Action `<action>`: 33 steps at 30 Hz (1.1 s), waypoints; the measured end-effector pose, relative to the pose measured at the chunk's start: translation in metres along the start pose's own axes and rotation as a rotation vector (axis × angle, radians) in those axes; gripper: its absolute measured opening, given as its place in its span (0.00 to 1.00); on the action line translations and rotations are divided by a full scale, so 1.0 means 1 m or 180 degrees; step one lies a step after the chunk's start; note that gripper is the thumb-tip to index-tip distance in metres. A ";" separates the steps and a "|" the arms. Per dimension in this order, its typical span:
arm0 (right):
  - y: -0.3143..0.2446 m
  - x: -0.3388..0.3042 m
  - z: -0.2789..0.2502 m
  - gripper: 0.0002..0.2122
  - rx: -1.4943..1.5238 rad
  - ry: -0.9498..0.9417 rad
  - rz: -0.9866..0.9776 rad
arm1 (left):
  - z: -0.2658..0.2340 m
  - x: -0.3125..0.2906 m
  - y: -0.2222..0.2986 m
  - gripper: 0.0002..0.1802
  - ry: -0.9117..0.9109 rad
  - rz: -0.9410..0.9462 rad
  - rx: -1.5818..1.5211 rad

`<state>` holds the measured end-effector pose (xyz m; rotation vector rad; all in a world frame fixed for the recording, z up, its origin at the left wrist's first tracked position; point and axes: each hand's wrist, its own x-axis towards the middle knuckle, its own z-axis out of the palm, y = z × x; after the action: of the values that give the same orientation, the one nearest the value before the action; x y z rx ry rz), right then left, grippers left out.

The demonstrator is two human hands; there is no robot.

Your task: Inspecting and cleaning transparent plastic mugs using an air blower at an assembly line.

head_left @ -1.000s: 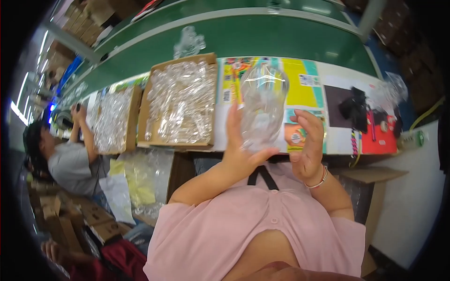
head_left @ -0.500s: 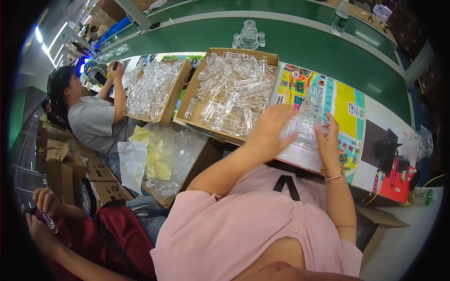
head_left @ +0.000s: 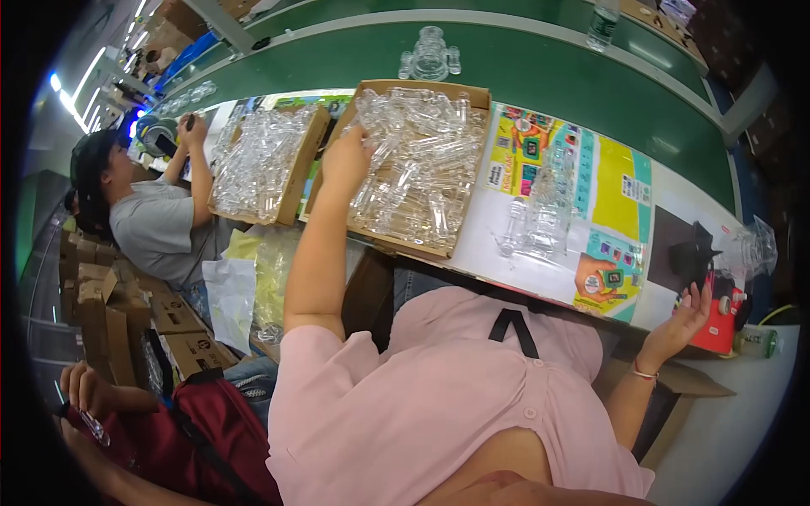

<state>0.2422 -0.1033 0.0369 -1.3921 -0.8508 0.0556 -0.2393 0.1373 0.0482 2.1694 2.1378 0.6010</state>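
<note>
My left hand [head_left: 347,160] reaches over the left side of a shallow cardboard box [head_left: 334,187] full of clear tube-shaped pieces [head_left: 430,160]. Its fingers are closed around one clear piece [head_left: 384,139] at the pile's edge. On the white tabletop to the right lies a bigger clear object [head_left: 547,207] with side tubes, untouched by either hand. My right hand [head_left: 680,325], fingers apart and holding nothing, hovers at the bench's front edge, nearest a red flat item [head_left: 719,325] and a black angular object [head_left: 693,255].
A similar clear object [head_left: 430,56] stands on the green surface behind. Left of my box is another box of clear pieces [head_left: 266,160], where a person in grey [head_left: 164,211] works. A co-worker's hand [head_left: 87,388] holds a small clear piece. A water bottle [head_left: 602,25] stands at the back.
My left hand has left the clear object on the tabletop and moved to the box at the left. My right hand has let go of that object and drawn away to the right.
</note>
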 end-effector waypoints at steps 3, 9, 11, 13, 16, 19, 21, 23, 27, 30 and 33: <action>0.003 0.012 -0.008 0.17 -0.0242 0.0241 -0.0238 | -0.013 -0.005 0.011 0.19 0.0479 0.0314 -0.0094; 0.049 0.035 -0.025 0.24 -0.0600 0.0089 0.0297 | -0.051 -0.041 0.075 0.15 0.1148 0.0892 -0.1969; 0.071 0.040 -0.020 0.28 -0.0777 -0.0130 0.0042 | -0.042 -0.060 0.089 0.16 0.0619 0.1005 -0.3268; 0.078 0.044 -0.005 0.30 -0.0782 -0.0264 -0.0017 | -0.042 -0.085 0.112 0.16 -0.0019 0.0737 -0.3770; 0.077 0.054 0.007 0.30 -0.1001 -0.0281 0.0141 | -0.028 -0.104 0.136 0.16 -0.0897 0.0761 -0.4638; 0.059 0.057 0.018 0.28 -0.1580 -0.0045 0.0176 | -0.014 -0.125 0.151 0.19 -0.1779 -0.0074 -0.5524; 0.074 0.060 0.013 0.24 -0.1767 -0.0304 0.0107 | -0.007 -0.135 0.162 0.19 -0.2073 -0.0133 -0.5840; 0.081 0.057 0.015 0.20 -0.1759 -0.0171 0.0046 | -0.003 -0.133 0.170 0.18 -0.2387 -0.0250 -0.5965; 0.029 0.038 0.016 0.17 -0.0776 -0.0477 -0.0032 | -0.005 -0.133 0.174 0.17 -0.2170 -0.0350 -0.5962; -0.022 0.027 0.017 0.18 0.0523 -0.0903 0.0493 | -0.013 -0.137 0.178 0.16 -0.2017 -0.0244 -0.5899; -0.048 0.031 0.016 0.19 0.0069 -0.1738 0.0456 | -0.015 -0.135 0.184 0.16 -0.1859 -0.0044 -0.5854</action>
<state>0.2345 -0.0855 0.0927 -1.4363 -1.1900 0.5743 -0.0652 -0.0062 0.0831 0.9412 0.5283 1.0475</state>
